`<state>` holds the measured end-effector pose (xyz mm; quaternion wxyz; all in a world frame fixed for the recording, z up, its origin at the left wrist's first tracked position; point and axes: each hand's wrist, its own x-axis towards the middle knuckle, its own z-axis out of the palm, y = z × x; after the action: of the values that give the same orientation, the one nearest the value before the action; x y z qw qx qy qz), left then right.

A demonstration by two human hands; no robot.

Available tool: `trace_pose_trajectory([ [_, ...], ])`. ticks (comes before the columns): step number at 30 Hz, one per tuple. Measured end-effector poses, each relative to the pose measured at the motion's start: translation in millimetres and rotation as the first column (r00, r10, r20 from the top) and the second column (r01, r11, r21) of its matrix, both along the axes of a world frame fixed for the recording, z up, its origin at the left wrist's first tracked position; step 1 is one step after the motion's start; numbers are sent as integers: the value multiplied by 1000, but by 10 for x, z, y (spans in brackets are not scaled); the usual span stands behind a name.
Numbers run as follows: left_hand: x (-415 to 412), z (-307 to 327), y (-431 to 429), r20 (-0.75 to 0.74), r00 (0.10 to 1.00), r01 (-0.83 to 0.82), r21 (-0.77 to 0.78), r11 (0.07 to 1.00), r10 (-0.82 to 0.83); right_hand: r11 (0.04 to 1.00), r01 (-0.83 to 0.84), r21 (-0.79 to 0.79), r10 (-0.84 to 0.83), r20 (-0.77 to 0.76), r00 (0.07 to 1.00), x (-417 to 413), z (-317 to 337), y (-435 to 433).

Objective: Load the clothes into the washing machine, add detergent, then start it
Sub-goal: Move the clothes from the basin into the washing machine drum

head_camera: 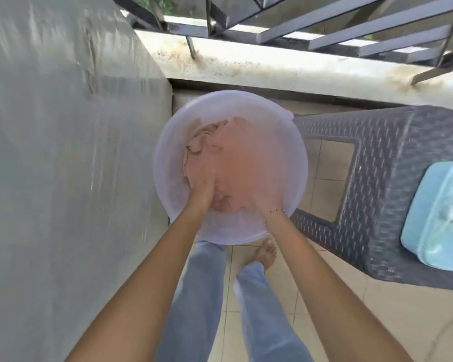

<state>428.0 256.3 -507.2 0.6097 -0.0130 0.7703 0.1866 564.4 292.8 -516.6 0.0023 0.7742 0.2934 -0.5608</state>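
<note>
A round translucent white basin (pixel 168 142) stands on the tiled floor against the wall, filled with a pile of pink clothes (pixel 236 150). Both my arms reach down into it. My left hand (pixel 203 190) rests on the near left of the pile with its fingers pressed into the fabric. My right hand (pixel 263 198), with a thin bracelet at the wrist, lies on the near right of the pile, its fingers blurred and partly sunk in the cloth. No washing machine or detergent is in view.
A grey wall (pixel 63 152) runs along the left. A dark woven table (pixel 392 158) stands right of the basin with a light blue lidded container (pixel 437 218) on it. A ledge with metal railing (pixel 272 64) lies beyond. My bare foot (pixel 266 253) is just behind the basin.
</note>
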Motion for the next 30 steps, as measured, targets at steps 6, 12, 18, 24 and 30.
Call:
trace_pose_trajectory([
  [6,14,88,211,142,987,-74,-15,997,75,988,-144,58,156,-357,921,-240,636,-517],
  [12,-111,423,92,-86,993,-61,248,967,85,981,115,155,-73,-255,964,-174,760,-422],
  [18,-25,1065,-164,494,818,-387,94,917,294,601,-646,470,759,-84,645,-23,828,-217],
  [24,-91,1256,14,565,760,-432,69,899,322,701,-345,625,522,-119,845,49,1215,-241],
  [30,-45,1210,131,264,953,-260,447,856,151,962,-34,271,182,-547,817,96,1451,-220],
])
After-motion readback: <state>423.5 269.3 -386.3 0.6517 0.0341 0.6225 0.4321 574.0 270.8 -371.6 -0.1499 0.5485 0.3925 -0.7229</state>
